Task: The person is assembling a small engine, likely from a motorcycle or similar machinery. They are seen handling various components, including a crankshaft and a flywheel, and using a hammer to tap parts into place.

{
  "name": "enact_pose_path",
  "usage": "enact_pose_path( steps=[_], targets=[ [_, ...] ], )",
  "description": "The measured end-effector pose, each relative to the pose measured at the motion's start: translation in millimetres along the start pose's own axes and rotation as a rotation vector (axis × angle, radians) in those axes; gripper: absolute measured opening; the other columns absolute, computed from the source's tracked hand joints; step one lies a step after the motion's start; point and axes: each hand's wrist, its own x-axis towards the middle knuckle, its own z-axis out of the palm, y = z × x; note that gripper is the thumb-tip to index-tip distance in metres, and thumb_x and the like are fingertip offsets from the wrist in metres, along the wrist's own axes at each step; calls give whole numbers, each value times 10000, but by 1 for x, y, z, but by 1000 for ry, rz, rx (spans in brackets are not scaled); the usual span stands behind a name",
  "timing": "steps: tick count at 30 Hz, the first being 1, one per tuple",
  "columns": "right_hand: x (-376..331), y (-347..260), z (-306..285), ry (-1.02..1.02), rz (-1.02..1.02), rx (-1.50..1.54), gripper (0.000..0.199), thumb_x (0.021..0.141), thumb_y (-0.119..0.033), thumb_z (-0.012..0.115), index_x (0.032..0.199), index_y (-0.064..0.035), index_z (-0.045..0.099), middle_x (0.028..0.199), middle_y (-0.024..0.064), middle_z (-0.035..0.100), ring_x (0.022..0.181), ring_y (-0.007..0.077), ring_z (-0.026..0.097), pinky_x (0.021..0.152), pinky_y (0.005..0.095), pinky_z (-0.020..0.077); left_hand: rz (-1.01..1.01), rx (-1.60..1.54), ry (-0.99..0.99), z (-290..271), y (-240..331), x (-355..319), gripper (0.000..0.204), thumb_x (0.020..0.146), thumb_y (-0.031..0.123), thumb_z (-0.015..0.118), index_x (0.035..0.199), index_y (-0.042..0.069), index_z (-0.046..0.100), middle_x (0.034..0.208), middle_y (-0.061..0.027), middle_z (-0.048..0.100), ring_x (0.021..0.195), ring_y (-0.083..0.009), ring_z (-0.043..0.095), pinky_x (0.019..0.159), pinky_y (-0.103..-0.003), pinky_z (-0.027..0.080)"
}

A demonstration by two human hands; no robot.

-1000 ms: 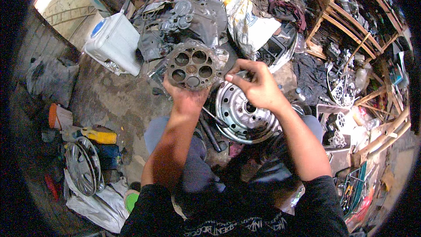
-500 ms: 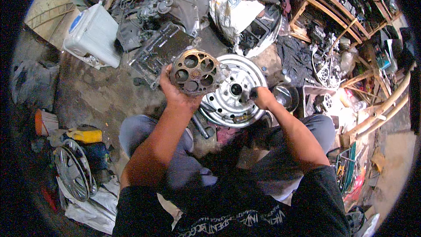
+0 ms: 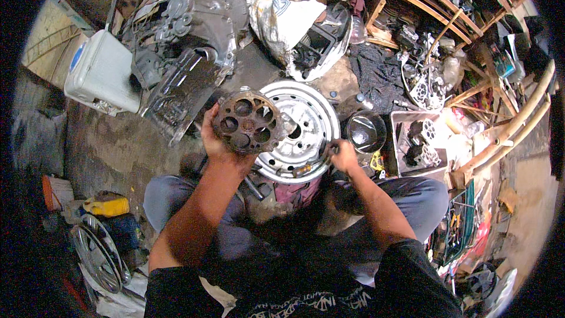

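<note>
While my left hand (image 3: 215, 138) clamps the rusty perforated disc (image 3: 246, 122) by its left rim, holding it up over the silver wheel rim (image 3: 306, 132) on the floor, I judge it heavy, rigid and gritty, best gripped at the edge or through its round holes. My right hand (image 3: 344, 154) is closed on a small tool (image 3: 329, 152) at the wheel's right edge. A black bowl (image 3: 366, 131) sits just beyond, a white jerrycan (image 3: 100, 73) far left.
</note>
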Motion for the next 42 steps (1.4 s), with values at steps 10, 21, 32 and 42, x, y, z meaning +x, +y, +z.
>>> enact_pose_path(
  steps=[10,21,32,42],
  targets=[
    [104,69,-11,508,546,374,1019,703,-316,915,1509,-42,356,1402,260,519,1294,362,517,1108,433,401,-191,45,-178,3,-30,43,616,947,516,452,1305,43,615,1201,-174,688,1074,-376,662,978,-540,519],
    [147,68,4,577,538,523,1035,656,-242,956,1524,-76,417,1389,203,590,1256,327,577,1068,428,442,-161,350,54,52,-54,45,582,889,570,576,1253,122,649,1183,-121,690,1103,-324,650,979,-519,520],
    [174,89,14,801,325,498,367,867,-217,817,1111,-11,635,1008,112,675,954,200,633,877,345,492,-245,41,-24,41,-24,31,533,988,532,528,1231,74,653,1215,-126,693,1079,-324,670,997,-506,525],
    [133,-15,-178,1142,269,888,748,879,-568,747,1328,-1,558,1188,143,658,1028,273,630,919,407,510,-249,-36,-115,58,-3,20,517,921,527,562,1239,129,651,1229,-115,676,1121,-344,628,972,-572,489]
  ],
)
